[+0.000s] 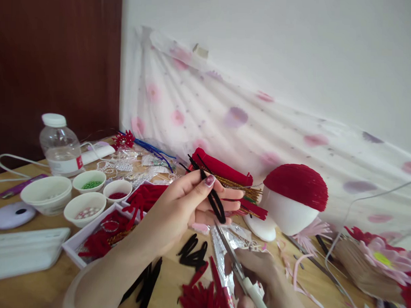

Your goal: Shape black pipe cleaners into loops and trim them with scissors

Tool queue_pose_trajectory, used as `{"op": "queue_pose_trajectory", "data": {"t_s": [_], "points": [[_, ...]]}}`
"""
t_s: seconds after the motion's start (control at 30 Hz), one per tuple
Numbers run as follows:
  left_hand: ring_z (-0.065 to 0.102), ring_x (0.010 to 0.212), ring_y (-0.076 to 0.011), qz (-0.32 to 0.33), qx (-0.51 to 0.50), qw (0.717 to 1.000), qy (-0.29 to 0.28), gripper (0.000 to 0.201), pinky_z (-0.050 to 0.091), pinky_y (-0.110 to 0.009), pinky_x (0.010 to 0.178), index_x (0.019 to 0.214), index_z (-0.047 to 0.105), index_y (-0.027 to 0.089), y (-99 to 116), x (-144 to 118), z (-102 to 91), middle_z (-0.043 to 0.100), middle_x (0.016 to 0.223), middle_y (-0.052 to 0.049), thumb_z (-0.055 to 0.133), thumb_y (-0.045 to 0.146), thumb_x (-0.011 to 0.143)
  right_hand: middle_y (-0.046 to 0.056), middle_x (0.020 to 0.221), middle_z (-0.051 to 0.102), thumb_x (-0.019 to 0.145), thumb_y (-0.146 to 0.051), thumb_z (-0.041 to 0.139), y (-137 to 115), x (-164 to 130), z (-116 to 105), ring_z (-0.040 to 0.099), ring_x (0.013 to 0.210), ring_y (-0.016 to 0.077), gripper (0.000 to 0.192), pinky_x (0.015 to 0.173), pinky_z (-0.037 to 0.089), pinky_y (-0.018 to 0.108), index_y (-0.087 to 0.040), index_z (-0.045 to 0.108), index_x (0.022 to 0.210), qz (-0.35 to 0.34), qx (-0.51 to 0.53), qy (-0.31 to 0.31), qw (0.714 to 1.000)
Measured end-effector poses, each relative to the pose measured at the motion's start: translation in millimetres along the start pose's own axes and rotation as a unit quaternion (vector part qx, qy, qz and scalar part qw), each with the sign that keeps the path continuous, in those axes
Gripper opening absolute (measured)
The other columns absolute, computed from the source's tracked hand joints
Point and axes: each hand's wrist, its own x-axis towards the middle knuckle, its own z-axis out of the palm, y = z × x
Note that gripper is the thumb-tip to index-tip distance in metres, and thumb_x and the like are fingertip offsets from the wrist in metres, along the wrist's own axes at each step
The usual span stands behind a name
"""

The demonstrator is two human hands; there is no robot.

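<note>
My left hand (190, 198) pinches a looped black chenille stem (217, 206) between thumb and forefinger, its other fingers stretched out behind the loop. My right hand (260, 268) grips a pair of scissors (238, 268) with whitish handles. The blade tips point up at the bottom end of the black loop; whether they touch it I cannot tell. Below my left hand, bent black chenille pieces (192, 254) lie on the wooden table (169, 283). Longer black strips (149, 282) lie beside my left forearm. A pile of short red chenille pieces (203, 300) sits at the front.
Small white bowls of beads (85, 208), a water bottle (62, 144) and a white box (84, 253) of red pieces stand left. Behind my hands lie bundled red stems (221, 166). A white rounded form with a red top (295, 188) and pink flowers (382, 259) are right.
</note>
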Motion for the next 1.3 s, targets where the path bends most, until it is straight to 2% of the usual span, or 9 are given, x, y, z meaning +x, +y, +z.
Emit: {"op": "queue_pose_trajectory", "data": {"t_s": [0.2, 0.37, 0.57, 0.73, 0.87, 1.0, 1.07, 1.17, 1.3], "points": [[0.076, 0.091, -0.0236, 0.014, 0.065, 0.998, -0.008, 0.020, 0.056, -0.024, 0.061, 0.086, 0.059, 0.019, -1.3, -3.1, 3.5, 0.079, 0.097, -0.010, 0.058, 0.037, 0.095, 0.002, 0.062, 0.055, 0.078, -0.089, 0.040, 11.7, 1.4, 2.1, 0.048, 0.059, 0.0170, 0.071, 0.054, 0.034, 0.028, -0.020, 0.054, 0.064, -0.006, -0.022, -0.012, 1.000], [0.077, 0.089, -0.0220, 0.029, 0.050, 0.998, -0.003, 0.021, 0.056, -0.023, 0.062, 0.083, 0.056, 0.018, -1.2, -1.7, 5.7, 0.080, 0.094, -0.012, 0.052, 0.032, 0.099, 0.000, 0.062, 0.051, 0.079, -0.088, 0.042, 15.0, 3.1, 4.2, 0.043, 0.059, 0.0165, 0.071, 0.053, 0.030, 0.028, -0.019, 0.062, 0.076, -0.010, -0.013, -0.001, 1.000], [0.077, 0.089, -0.0217, 0.038, 0.034, 0.999, -0.004, 0.020, 0.056, -0.022, 0.064, 0.082, 0.055, 0.018, -3.3, 1.4, 6.1, 0.080, 0.093, -0.011, 0.055, 0.030, 0.098, -0.004, 0.056, 0.043, 0.077, -0.085, 0.051, 10.2, 10.3, 6.2, 0.035, 0.054, 0.0127, 0.067, 0.051, 0.024, 0.027, -0.019, 0.054, 0.069, -0.011, 0.071, -0.015, 0.997], [0.077, 0.091, -0.0220, 0.044, 0.035, 0.998, -0.003, 0.019, 0.056, -0.021, 0.063, 0.081, 0.055, 0.018, -4.2, 2.2, 5.1, 0.080, 0.094, -0.011, 0.059, 0.030, 0.095, -0.004, 0.056, 0.040, 0.079, -0.084, 0.051, 11.2, 11.9, 6.8, 0.032, 0.053, 0.0121, 0.066, 0.050, 0.021, 0.027, -0.020, 0.049, 0.065, -0.010, 0.079, -0.015, 0.997], [0.077, 0.091, -0.0234, 0.042, 0.045, 0.998, 0.003, 0.022, 0.057, -0.023, 0.063, 0.083, 0.055, 0.018, -5.0, 2.7, 3.7, 0.080, 0.097, -0.013, 0.056, 0.034, 0.097, -0.005, 0.057, 0.038, 0.077, -0.086, 0.050, 11.0, 12.3, 6.4, 0.029, 0.054, 0.0122, 0.068, 0.050, 0.021, 0.027, -0.020, 0.046, 0.063, -0.010, 0.058, -0.009, 0.998], [0.077, 0.091, -0.0253, 0.020, 0.054, 0.998, 0.021, 0.025, 0.056, -0.025, 0.060, 0.085, 0.055, 0.019, -5.9, 3.0, 2.8, 0.080, 0.102, -0.013, 0.056, 0.041, 0.096, -0.004, 0.058, 0.042, 0.077, -0.088, 0.044, 6.3, 12.3, 4.8, 0.034, 0.055, 0.0135, 0.070, 0.051, 0.025, 0.027, -0.020, 0.056, 0.073, -0.008, 0.011, -0.010, 1.000], [0.076, 0.095, -0.0271, 0.022, 0.053, 0.998, 0.022, 0.024, 0.058, -0.028, 0.066, 0.085, 0.056, 0.019, -6.4, 2.7, 2.8, 0.079, 0.103, -0.013, 0.057, 0.041, 0.095, -0.003, 0.059, 0.042, 0.080, -0.086, 0.045, 4.2, 12.4, 4.0, 0.035, 0.056, 0.0140, 0.068, 0.052, 0.025, 0.027, -0.019, 0.056, 0.076, -0.018, 0.002, -0.005, 1.000], [0.073, 0.104, -0.0303, 0.030, 0.037, 0.999, 0.018, 0.021, 0.059, -0.036, 0.079, 0.082, 0.057, 0.019, -6.9, 2.1, 4.1, 0.080, 0.102, -0.013, 0.062, 0.036, 0.092, -0.004, 0.059, 0.040, 0.081, -0.084, 0.048, 2.5, 13.6, 3.5, 0.032, 0.056, 0.0130, 0.065, 0.051, 0.023, 0.027, -0.020, 0.049, 0.069, -0.025, 0.019, -0.008, 0.999], [0.073, 0.106, -0.0321, 0.028, 0.017, 0.999, 0.029, 0.018, 0.059, -0.040, 0.082, 0.082, 0.059, 0.019, -7.2, 1.8, 7.6, 0.080, 0.099, -0.013, 0.066, 0.033, 0.089, -0.004, 0.059, 0.038, 0.080, -0.084, 0.049, 1.2, 15.7, 4.8, 0.031, 0.056, 0.0128, 0.065, 0.052, 0.022, 0.027, -0.020, 0.049, 0.068, -0.026, 0.044, 0.008, 0.999]]}}
